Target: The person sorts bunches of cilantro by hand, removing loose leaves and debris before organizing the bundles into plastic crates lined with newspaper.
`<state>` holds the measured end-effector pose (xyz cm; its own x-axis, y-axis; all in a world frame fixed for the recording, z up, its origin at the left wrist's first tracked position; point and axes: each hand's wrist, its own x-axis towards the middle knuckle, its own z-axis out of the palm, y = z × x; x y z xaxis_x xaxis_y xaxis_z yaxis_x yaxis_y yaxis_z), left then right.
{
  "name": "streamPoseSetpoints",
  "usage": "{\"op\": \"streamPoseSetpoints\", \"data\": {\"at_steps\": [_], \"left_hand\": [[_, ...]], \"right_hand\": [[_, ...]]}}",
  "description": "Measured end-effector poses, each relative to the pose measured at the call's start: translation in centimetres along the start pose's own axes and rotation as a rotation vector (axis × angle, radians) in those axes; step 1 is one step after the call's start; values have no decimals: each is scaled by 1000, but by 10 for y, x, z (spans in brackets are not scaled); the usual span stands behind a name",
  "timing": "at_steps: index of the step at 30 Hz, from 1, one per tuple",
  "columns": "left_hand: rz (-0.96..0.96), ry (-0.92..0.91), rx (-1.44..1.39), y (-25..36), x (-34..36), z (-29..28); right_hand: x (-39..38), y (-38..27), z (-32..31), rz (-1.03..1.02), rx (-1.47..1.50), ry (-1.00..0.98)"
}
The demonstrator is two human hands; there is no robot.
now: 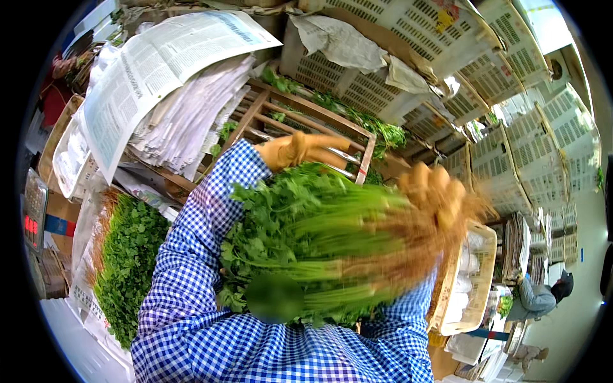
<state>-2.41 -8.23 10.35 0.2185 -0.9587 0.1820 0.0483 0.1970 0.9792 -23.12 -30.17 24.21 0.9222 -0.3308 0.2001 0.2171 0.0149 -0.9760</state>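
- Your right hand, blurred, was curled closed over the root end of the bunch of green herbs.
- The bunch lay across your front between your checked sleeves, leaves toward your left, brown roots toward your right.
- Your left hand had its fingers stretched out along the bunch's far leafy edge, near the wooden frame; whether it gripped anything, you could not tell.
- More herbs lay to your left, with stacked newspapers beyond.
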Motion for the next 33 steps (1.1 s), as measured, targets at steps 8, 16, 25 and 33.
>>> {"op": "streamPoseSetpoints", "data": {"at_steps": [8,16,25,33], "left_hand": [[-546,356,465,-52,-112,-29],[-542,577,783,-114,-107,14],[-546,628,783,-118,-104,20],[-599,680,807,-80,-96,18]], "right_hand": [[58,187,17,550,-162,63],[8,257,7,422,-361,61],[-1,284,0,280,-536,5],[-3,286,1,198,-609,-32]]}}
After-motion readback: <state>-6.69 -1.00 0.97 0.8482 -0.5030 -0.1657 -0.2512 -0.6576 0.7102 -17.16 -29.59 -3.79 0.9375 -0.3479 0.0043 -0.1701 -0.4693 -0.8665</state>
